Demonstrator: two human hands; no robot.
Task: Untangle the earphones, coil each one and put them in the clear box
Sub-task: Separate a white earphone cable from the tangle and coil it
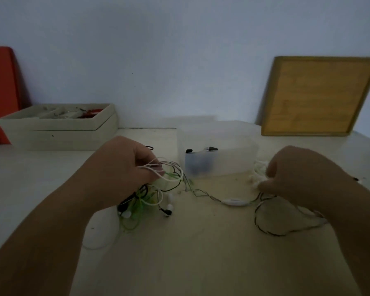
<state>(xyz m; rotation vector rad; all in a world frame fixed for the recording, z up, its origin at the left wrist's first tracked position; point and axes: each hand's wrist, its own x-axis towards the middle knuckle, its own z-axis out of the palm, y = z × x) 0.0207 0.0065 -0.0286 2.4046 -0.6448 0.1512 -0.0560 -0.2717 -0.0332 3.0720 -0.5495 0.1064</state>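
L grip (126, 165): clenched on earphone tangle (150, 197)
R grip (295, 171): pinching white cable (257, 174)
clear box (233, 159): far, btwn grips

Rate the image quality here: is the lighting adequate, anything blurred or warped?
Head view: dim, bluish light; the tangled green, white and black earphone cables by the left hand look soft; the right hand is motion-blurred; the clear plastic box is hazy.
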